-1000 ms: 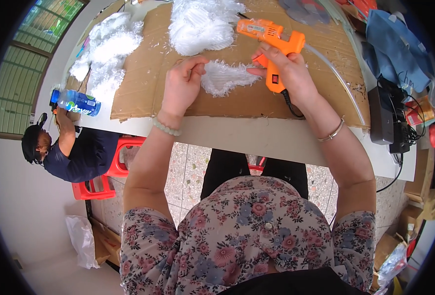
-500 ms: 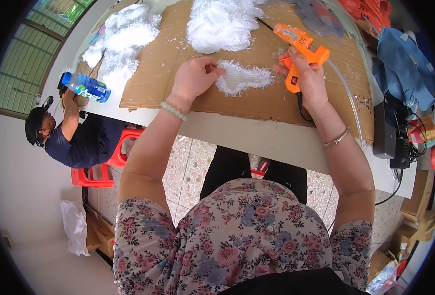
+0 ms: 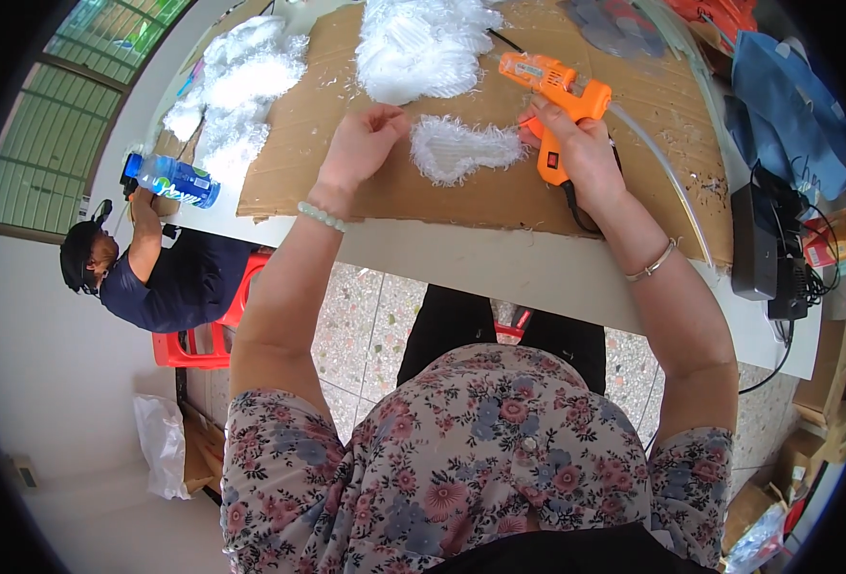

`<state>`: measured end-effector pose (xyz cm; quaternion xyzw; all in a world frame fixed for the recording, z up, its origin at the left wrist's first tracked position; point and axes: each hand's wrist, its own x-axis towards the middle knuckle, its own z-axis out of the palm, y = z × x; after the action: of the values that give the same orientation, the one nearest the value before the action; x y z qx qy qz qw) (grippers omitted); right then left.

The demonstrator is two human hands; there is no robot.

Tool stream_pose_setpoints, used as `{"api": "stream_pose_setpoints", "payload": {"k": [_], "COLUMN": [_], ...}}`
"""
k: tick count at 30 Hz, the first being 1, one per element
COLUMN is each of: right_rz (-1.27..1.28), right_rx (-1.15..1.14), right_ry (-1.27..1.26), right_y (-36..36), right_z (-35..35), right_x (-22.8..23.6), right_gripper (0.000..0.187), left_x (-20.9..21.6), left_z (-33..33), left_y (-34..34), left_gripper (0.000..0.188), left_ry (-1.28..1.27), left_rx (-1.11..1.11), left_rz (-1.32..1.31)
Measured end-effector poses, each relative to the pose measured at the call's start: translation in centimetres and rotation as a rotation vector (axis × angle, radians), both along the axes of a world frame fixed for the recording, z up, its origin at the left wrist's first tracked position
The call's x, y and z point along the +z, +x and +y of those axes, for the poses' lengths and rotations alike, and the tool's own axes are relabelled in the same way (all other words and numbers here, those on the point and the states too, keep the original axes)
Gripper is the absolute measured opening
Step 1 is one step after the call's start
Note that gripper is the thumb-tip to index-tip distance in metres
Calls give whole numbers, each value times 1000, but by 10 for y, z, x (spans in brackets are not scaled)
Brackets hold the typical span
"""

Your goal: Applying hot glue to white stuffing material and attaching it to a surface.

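Note:
My right hand is wrapped round the handle of an orange hot glue gun, whose nozzle points to the far left. A clear glue stick or tube trails from the gun's back end. Below the nozzle, a small white fringed fabric piece lies flat on a sheet of brown cardboard. Just left of that piece, apart from it, is my left hand. Its thumb and fingers are pinched together; whatever they may hold is too small to make out.
A pile of white fringed pieces lies beyond, another white pile at the far left. A blue-capped bottle is at the left edge beside a seated person. Black power adapters and a blue bag crowd the right.
My left hand has come off the edge of the fringed piece and moved left. The glue gun in my right hand has shifted left, nearer to my left hand.

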<state>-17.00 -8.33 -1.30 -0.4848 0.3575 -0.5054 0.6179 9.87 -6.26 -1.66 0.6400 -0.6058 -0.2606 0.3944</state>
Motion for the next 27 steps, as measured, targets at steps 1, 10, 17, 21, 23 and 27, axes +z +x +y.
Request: {"api": "stream_pose_setpoints", "payload": {"k": [1,10,17,21,23,27], "right_rz": [16,28,38,14,2,13], "right_rx": [-5,13,12,-4,9,27], "right_ry": [-14,-7,-40,5,-20,-11], "right_y": [0,1,2,4,2,4], "right_z": [-2,5,3,6,4,3], "right_x": [-2,4,0,3,1,1], "right_gripper": [27,27,27,25,25,23], "left_x": [-1,14,11,9,10,8], "left_z": [4,15,11,6,7,14], "left_y": [-2,-35,-35,-31,-31,-37], "left_gripper": [29,34,36,37,37,29], "left_ry": [-46,-162,-78,23,48,-1], "left_rx": [-67,-2,38,17,24,20], "left_rz": [-51,-517,-611,-421,-385,-111]}}
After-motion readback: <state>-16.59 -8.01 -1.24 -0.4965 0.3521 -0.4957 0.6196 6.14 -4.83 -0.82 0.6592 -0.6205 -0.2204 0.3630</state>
